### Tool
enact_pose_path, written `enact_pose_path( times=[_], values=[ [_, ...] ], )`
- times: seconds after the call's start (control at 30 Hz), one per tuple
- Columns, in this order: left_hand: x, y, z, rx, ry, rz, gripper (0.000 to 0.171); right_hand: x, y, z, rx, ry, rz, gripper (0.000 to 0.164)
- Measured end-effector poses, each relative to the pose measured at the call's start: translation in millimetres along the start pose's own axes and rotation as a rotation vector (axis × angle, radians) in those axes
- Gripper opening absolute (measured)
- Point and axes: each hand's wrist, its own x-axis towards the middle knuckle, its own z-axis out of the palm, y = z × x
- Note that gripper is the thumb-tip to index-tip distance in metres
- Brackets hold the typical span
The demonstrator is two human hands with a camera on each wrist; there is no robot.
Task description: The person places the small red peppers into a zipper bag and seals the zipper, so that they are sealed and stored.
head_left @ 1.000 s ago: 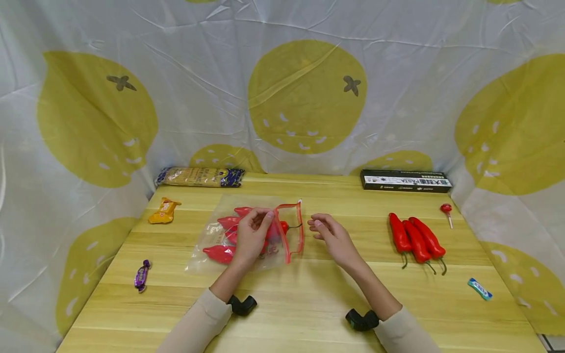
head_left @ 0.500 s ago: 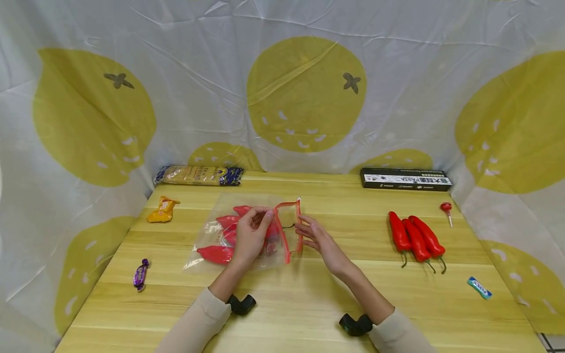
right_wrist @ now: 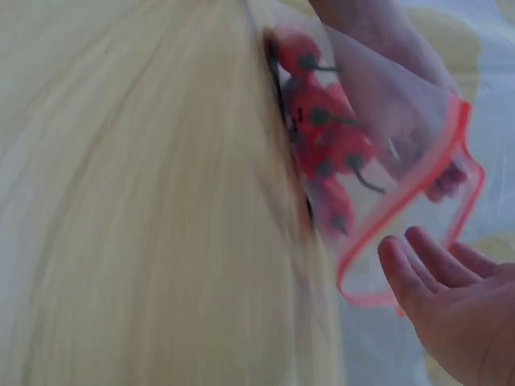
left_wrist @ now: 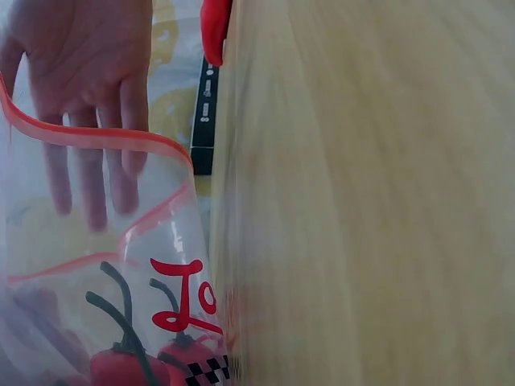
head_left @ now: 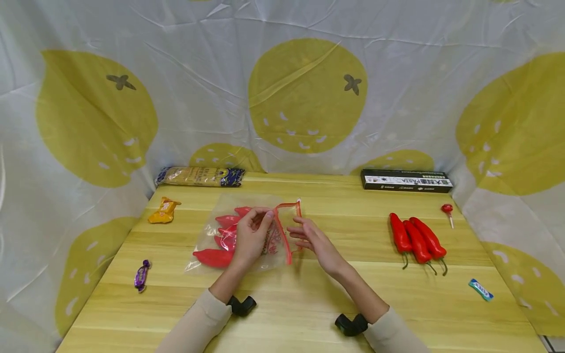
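A clear zip bag (head_left: 286,243) with a red-edged mouth lies on the table, its mouth held apart and facing right. Inside it are several red chili peppers (head_left: 214,258), their green stems (right_wrist: 342,121) pointing toward the opening. My left hand (head_left: 251,235) pinches the bag near its mouth between thumb and fingers. At the opening is my right hand (head_left: 322,247), its fingers extended and holding nothing. Through the plastic, the left wrist view shows that right hand's fingers (left_wrist: 88,177) reaching past the red rim. Part of the peppers is hidden behind my left hand.
Three loose red chili peppers (head_left: 419,240) lie on the right, near a lollipop (head_left: 448,211) and a small blue-green packet (head_left: 480,289). Along the back are a noodle packet (head_left: 200,177) and a black pasta box (head_left: 406,181). Orange (head_left: 164,211) and purple (head_left: 141,276) candies lie left.
My right hand has moved left to the bag's mouth with its fingers straightening. The pepper at the opening has slid deeper in, and peppers inside have shifted left. My left hand stays put.
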Motion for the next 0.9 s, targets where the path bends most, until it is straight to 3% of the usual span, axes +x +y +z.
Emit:
enact_pose_path(
  times=[0.17,0.27,0.57,0.9],
  values=[
    [-0.3,1.3,0.2,-0.012,0.002,-0.006,0.03,-22,-4,-34,-0.181,0.165,-0.006,0.043],
    [-0.3,2.3,0.0,-0.023,-0.005,-0.017,0.029,-40,-6,-60,-0.317,0.254,0.035,0.041],
    [-0.2,2.0,-0.5,-0.016,-0.012,-0.027,0.032,-92,-3,-130,-0.648,0.472,0.16,0.05],
    [-0.6,0.4,-0.3,-0.036,-0.019,-0.013,0.031,-115,-4,-168,-0.841,0.616,0.26,0.057]
  ],
)
